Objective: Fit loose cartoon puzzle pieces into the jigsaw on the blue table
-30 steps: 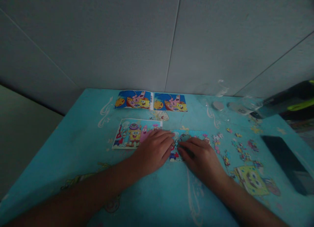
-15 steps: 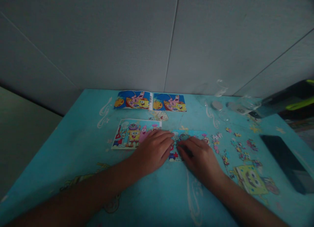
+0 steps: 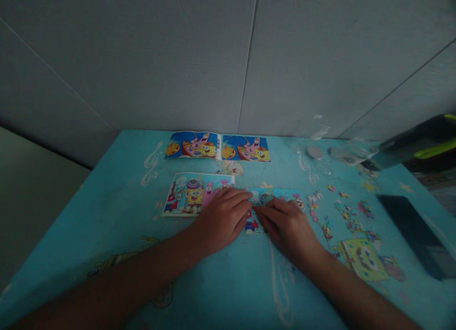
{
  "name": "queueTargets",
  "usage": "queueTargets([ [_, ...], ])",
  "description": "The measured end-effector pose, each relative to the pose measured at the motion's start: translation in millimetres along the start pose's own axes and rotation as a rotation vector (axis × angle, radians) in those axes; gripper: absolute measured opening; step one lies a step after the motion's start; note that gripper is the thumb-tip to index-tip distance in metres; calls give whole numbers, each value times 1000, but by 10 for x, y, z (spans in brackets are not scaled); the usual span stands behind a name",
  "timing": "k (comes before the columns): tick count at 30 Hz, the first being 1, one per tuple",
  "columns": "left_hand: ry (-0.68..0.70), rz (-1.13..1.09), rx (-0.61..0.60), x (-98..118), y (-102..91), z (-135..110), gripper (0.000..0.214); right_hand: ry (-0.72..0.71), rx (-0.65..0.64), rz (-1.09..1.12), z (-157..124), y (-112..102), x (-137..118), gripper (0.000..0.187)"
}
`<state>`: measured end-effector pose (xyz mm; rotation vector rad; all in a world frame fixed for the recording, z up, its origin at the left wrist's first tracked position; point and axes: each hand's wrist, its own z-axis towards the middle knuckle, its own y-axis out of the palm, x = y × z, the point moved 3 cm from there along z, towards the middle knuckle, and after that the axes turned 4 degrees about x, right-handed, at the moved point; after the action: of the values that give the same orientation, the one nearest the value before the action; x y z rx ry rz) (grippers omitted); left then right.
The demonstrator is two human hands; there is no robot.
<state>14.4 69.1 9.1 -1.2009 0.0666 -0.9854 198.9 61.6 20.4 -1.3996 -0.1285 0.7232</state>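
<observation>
A partly assembled jigsaw puzzle (image 3: pixel 251 224) lies flat on the table, with much of it under my hands. Curled against its left edge, the fingers of my left hand (image 3: pixel 228 218) hold it. My right hand (image 3: pixel 287 221) is over the middle of the puzzle, thumb and fingertips closed together and pointing left; whatever they pinch is hidden. A printed cartoon picture card (image 3: pixel 194 194) lies to the left, its right part covered by my left hand. Loose puzzle pieces (image 3: pixel 351 216) are scattered to the right of the puzzle.
Two blue cartoon cards (image 3: pixel 192 145) (image 3: pixel 245 149) lie by the wall. At the back right are clear containers (image 3: pixel 320 130) with a grey lid (image 3: pixel 314 152), and a dark object with a yellow-green stripe (image 3: pixel 420 142). A dark phone-like slab (image 3: pixel 415 232) rests at right.
My right fingertips have shifted slightly left and drawn closer together over the puzzle. My left hand stays in place.
</observation>
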Motion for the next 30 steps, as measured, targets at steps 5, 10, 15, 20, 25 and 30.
queueTargets([
  [5, 7, 5, 12, -6, -1, -11, 22, 16, -32, 52, 4, 5, 52, 20],
  [10, 4, 17, 9, -8, 7, -12, 25, 11, -52, 102, -4, 1, 93, 23],
  [15, 23, 35, 23, -7, 14, -10, 26, 3, -41, 76, -14, -9, 77, 27],
  [20, 23, 38, 14, -4, 15, -21, 26, -6, -25, 26, -13, -66, 42, 23],
  [25, 14, 26, 30, -13, 22, -25, 24, -22, -21, -39, -12, -81, 21, 19],
  [30, 40, 24, 42, -23, 27, -29, 26, -37, -23, -91, -18, -73, 29, 19],
])
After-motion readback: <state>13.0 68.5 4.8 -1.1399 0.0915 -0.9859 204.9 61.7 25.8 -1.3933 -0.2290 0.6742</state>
